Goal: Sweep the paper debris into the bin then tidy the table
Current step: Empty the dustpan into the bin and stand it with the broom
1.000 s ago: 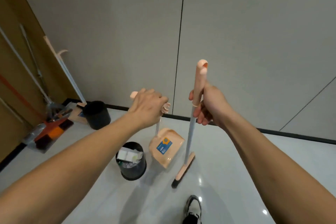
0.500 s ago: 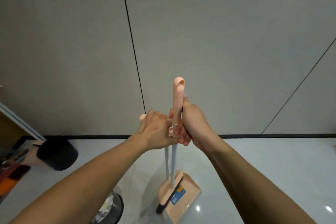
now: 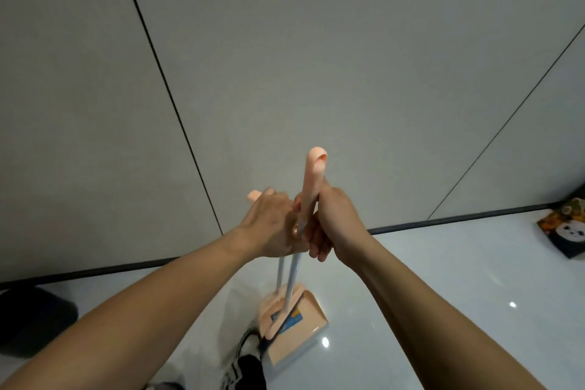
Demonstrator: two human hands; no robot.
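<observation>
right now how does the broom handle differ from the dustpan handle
The broom handle rises well above the right hand that grips it, its peach end fully in view; the dustpan handle shows only a small peach tip past the left hand holding it. Below the hands, the broom's pole slants slightly, while the dustpan's pole runs straighter down. Both have peach ends on pale grey-blue poles and are held close together.
</observation>
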